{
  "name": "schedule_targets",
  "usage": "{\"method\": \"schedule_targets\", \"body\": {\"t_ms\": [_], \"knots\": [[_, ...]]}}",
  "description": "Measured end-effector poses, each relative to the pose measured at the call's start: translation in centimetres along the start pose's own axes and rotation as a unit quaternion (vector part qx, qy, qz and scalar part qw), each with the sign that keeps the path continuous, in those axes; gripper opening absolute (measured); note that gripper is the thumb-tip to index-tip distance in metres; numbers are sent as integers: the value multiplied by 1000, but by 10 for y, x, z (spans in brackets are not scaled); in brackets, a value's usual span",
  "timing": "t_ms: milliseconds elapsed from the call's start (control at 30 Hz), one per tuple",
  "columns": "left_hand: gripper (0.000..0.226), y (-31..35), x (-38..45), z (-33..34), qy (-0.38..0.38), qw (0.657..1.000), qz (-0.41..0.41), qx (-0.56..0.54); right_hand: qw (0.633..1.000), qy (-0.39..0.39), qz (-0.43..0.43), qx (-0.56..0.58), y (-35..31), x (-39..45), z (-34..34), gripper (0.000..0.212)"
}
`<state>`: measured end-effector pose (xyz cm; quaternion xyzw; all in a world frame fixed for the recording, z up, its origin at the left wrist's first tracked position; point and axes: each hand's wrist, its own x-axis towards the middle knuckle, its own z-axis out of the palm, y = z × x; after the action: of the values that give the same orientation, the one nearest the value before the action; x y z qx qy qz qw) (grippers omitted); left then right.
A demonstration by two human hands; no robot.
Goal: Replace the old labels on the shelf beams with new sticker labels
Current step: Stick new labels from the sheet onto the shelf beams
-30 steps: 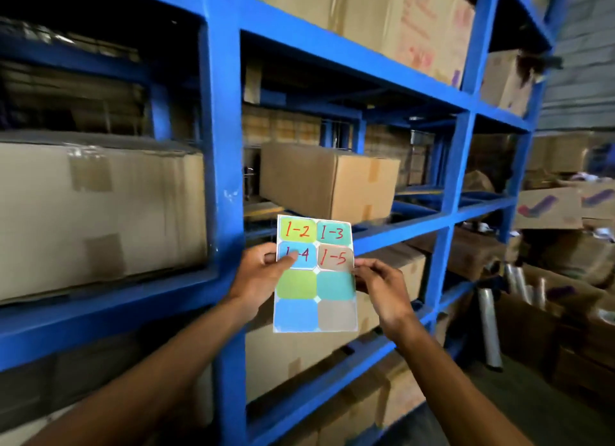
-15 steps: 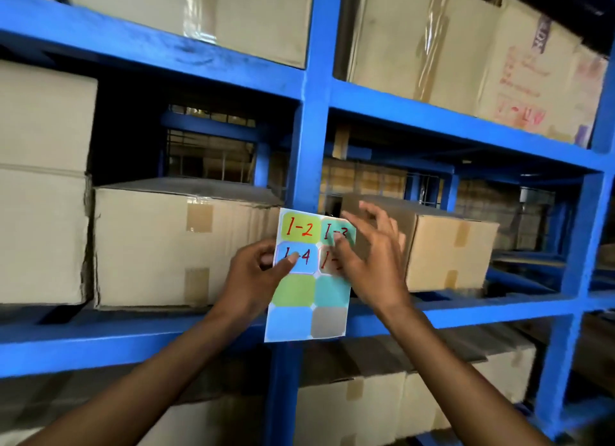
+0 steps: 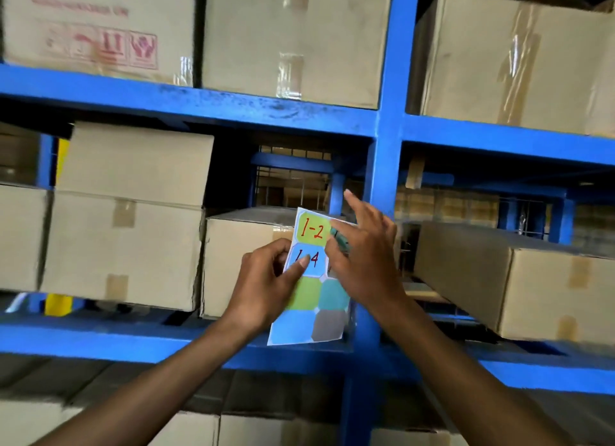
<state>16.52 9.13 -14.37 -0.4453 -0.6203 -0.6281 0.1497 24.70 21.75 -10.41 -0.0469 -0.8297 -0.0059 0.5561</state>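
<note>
A sticker sheet (image 3: 316,299) with coloured labels is held upright in front of the blue rack. Red writing reads 1-2 on the green label (image 3: 312,230) and 1-4 on the blue one below it. My left hand (image 3: 266,289) pinches the sheet's left edge, thumb on the 1-4 label. My right hand (image 3: 362,256) lies over the sheet's upper right part, fingers pinching at the teal label there, which is mostly hidden. The blue shelf beams (image 3: 206,108) run above and below; I see no old label on them.
Taped cardboard boxes (image 3: 123,249) fill the shelves on both sides of the blue upright post (image 3: 387,166). A tilted box (image 3: 512,279) sits at the right. More boxes stand on the top level and the level below.
The view has swung left and upward along the rack. My right hand moved from the sheet's right edge onto its upper right labels. The left hand keeps its hold.
</note>
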Motion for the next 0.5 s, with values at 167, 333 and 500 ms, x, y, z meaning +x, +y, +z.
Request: {"method": "schedule_targets", "body": {"t_ms": [167, 333, 500], "knots": [[10, -6, 12, -36, 47, 997, 19, 50, 997, 39, 17, 68, -27, 27, 30, 12], [27, -23, 43, -75, 122, 984, 53, 115, 977, 60, 41, 201, -64, 67, 54, 4], [34, -43, 79, -120, 144, 976, 67, 152, 947, 106, 37, 301, -96, 118, 67, 4]]}}
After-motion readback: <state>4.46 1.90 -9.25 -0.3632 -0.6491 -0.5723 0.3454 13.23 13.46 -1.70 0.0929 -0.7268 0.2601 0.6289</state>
